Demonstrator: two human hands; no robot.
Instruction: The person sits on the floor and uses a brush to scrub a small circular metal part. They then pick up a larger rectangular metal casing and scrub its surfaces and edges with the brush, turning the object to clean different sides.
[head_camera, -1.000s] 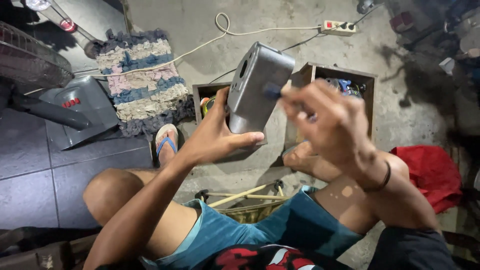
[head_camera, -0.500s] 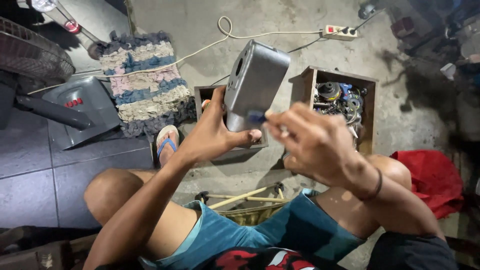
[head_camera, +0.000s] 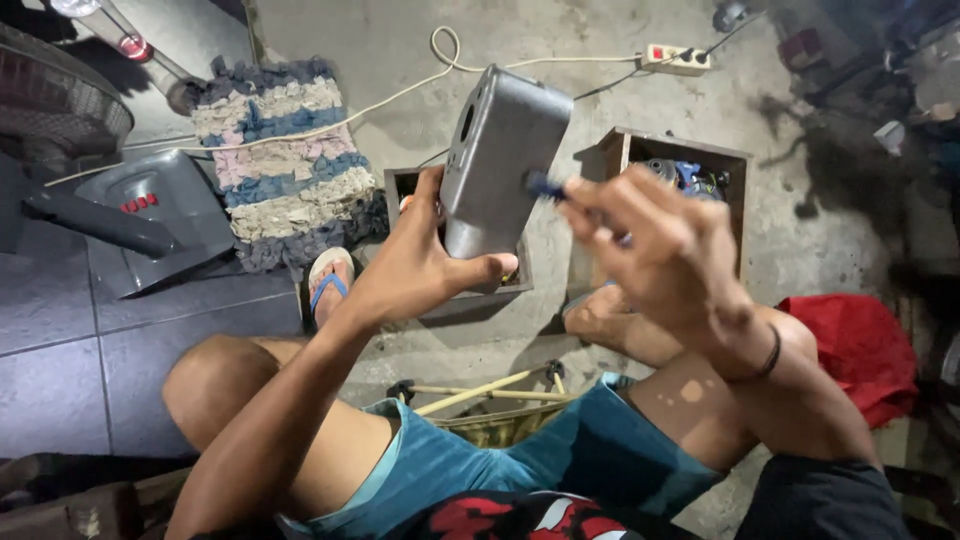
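Note:
My left hand (head_camera: 415, 262) grips a grey metal housing (head_camera: 500, 160) from below and the side, holding it up in front of me; it has a round hole on its left face. My right hand (head_camera: 655, 245) pinches a small blue-handled tool (head_camera: 545, 185) whose tip touches the housing's right face. I sit on the floor with both knees bent, in blue shorts (head_camera: 520, 460).
Two open wooden boxes sit on the concrete, one behind the housing (head_camera: 405, 185) and one at right with parts (head_camera: 690, 165). A striped rag rug (head_camera: 280, 145), a fan base (head_camera: 150, 215), a white power strip (head_camera: 678, 58) and a red cloth (head_camera: 860, 345) lie around.
The housing has shifted left and slightly up with my left hand. My right hand dropped lower and now holds the blue tool against the housing's right side.

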